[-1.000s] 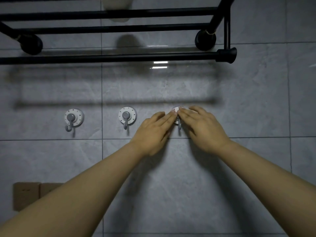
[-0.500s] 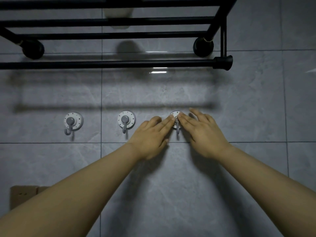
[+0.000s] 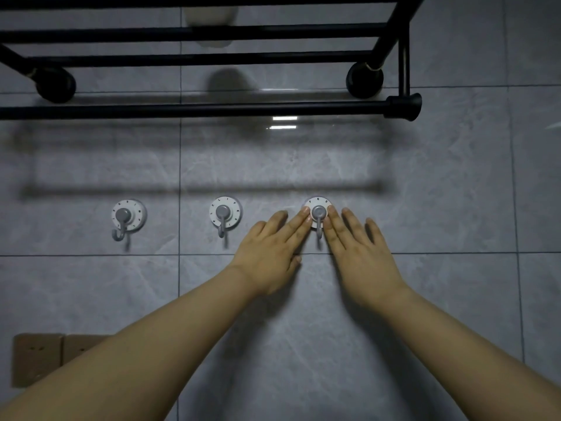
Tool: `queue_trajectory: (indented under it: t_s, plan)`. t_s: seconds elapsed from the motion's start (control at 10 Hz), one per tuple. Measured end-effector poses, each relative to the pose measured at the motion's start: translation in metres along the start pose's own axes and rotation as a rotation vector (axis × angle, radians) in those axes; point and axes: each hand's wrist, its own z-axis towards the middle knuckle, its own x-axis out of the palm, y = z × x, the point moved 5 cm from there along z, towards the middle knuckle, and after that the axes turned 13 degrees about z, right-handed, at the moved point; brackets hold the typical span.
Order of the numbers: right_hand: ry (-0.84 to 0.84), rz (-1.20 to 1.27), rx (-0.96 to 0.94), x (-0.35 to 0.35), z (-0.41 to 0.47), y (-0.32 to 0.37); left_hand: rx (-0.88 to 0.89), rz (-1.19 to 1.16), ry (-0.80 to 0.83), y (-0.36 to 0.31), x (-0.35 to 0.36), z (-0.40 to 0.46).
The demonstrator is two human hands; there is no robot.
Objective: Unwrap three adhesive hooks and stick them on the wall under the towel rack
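Observation:
Three round white adhesive hooks with grey metal hooks sit in a row on the grey tiled wall below the black towel rack (image 3: 212,110). The left hook (image 3: 127,216) and the middle hook (image 3: 225,213) stand free. On the right hook (image 3: 318,211), fingertips press the disc from both sides. My left hand (image 3: 270,250) lies flat with its fingers touching the disc's left edge. My right hand (image 3: 358,250) lies flat with its fingers on the disc's right edge. The disc's lower sides are hidden by the fingers.
Two tan wall sockets (image 3: 36,360) sit at the lower left, partly behind my left forearm. A pale object (image 3: 211,16) rests on the rack's upper bars. Tile joints run below the hooks and left of the middle hook.
My fingers have spread apart, uncovering the right hook's centre. The view has tilted so the rack sits lower in frame.

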Motion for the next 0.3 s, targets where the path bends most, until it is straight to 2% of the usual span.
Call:
queue_trajectory:
  t_s: [0.2,0.3]
  plan:
    - [-0.018,0.112,-0.003,-0.017,-0.005,-0.002,-0.002,0.044,0.008,-0.002,-0.001,-0.001]
    - [-0.085,0.284,0.040,-0.046,-0.013,-0.014,0.018,0.056,0.017,0.000,-0.005,0.000]
